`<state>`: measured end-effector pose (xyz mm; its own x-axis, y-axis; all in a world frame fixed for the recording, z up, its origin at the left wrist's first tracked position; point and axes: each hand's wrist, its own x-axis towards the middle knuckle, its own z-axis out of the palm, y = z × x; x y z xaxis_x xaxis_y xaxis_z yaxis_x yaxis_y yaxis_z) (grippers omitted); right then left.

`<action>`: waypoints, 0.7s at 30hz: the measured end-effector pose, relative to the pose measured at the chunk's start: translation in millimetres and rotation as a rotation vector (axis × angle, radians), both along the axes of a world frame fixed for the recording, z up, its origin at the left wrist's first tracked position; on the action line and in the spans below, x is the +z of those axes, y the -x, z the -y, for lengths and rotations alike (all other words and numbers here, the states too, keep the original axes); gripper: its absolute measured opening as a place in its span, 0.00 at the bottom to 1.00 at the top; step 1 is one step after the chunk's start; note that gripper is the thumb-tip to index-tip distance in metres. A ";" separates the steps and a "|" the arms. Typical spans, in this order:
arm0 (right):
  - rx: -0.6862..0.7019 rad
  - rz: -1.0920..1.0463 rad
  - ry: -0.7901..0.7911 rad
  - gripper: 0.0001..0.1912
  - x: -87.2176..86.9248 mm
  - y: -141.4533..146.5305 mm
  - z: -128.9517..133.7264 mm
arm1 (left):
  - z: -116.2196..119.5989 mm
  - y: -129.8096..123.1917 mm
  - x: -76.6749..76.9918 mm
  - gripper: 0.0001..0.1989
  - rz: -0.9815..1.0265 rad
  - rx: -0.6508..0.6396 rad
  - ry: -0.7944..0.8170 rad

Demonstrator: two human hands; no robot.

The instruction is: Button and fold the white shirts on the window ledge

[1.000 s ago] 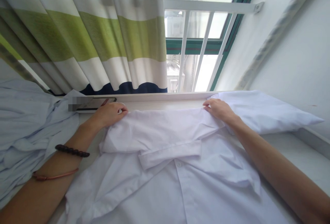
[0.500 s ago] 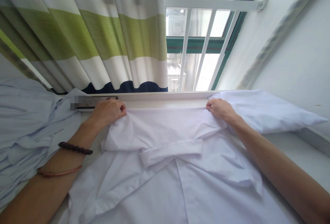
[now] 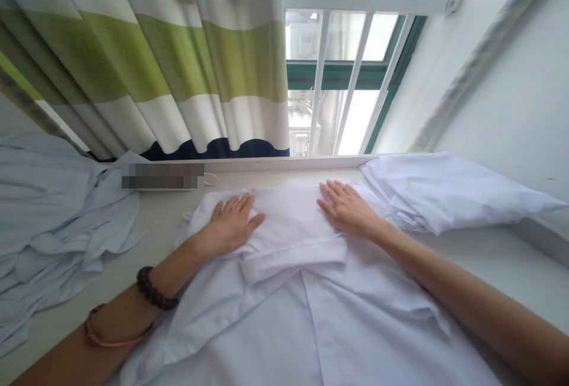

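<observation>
A white button-up shirt (image 3: 275, 321) lies spread in front of me, its top part folded over toward me with the collar (image 3: 296, 258) lying across the middle. On the left of the folded part, my left hand (image 3: 233, 223) rests flat with fingers spread. My right hand (image 3: 349, 208) lies flat on the right side of the same fold, fingers stretched out. Neither hand grips the cloth. A button shows just below the collar. The shirt's lower end runs out of view.
Rumpled white clothes (image 3: 48, 220) lie to the left. A folded white garment (image 3: 444, 193) is at the right by the wall. At the back edge sits a flat, partly blurred object (image 3: 162, 176) with a white loop. Behind are a striped curtain (image 3: 178, 60) and a white railing (image 3: 364, 3).
Both hands have let go of the shirt's far edge and moved inward. They now lie flat on the folded part, fingers spread instead of pinched.
</observation>
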<state>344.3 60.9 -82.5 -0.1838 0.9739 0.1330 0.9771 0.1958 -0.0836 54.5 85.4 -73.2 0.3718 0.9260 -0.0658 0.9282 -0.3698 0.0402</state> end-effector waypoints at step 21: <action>0.235 -0.166 0.219 0.22 46.5 -16.7 -5.9 | -11.9 -23.0 37.6 0.23 0.379 -0.374 0.013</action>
